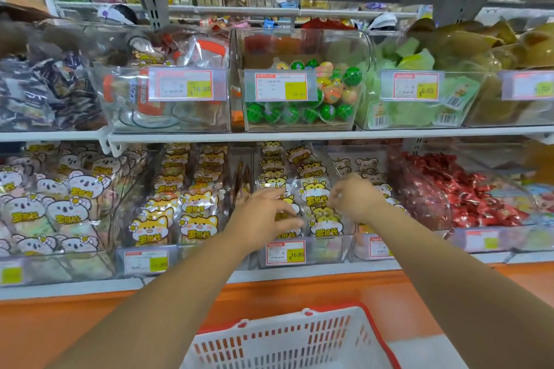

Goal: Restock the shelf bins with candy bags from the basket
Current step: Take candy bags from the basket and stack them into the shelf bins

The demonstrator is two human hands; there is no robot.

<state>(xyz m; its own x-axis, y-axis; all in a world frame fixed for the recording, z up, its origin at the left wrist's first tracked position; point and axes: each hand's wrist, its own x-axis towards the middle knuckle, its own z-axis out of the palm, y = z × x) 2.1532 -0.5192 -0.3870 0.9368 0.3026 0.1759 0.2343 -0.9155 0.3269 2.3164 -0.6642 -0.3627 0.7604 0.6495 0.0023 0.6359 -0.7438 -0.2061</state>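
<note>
**Both hands in the middle bin, lower shelf**

Both arms reach over the basket (287, 338) and up to the lower shelf, and the hands meet at one clear bin (323, 252) carrying a 16.80 price tag (285, 252). The left hand (263, 219) lies flat, fingers spread and loose, across the front candy bags (314, 195), the ones printed with a yellow cartoon animal. It covers most of the bag beneath it, so whether it grips or merely rests there cannot be told. The right hand (353, 198) sits just beside, at the bin's right edge, fingers curled and pinched toward a bag's clear wrapper (the plastic glare makes it hard to say whether anything is truly caught between them). The two hands are close together but not touching.

The basket is white with a red rim, cut off by the bottom edge; the part that shows holds no bags, and the rest is hidden. It sits in front of an orange ledge (90, 323).

To the left, a neighbouring bin (168, 255) holds matching bags in tidy rows. To the right lies a heap of red-wrapped sweets (467, 195). On the upper shelf, green ball candies (326, 111) fill a clear box. Most price labels are too blurred to read.
</note>
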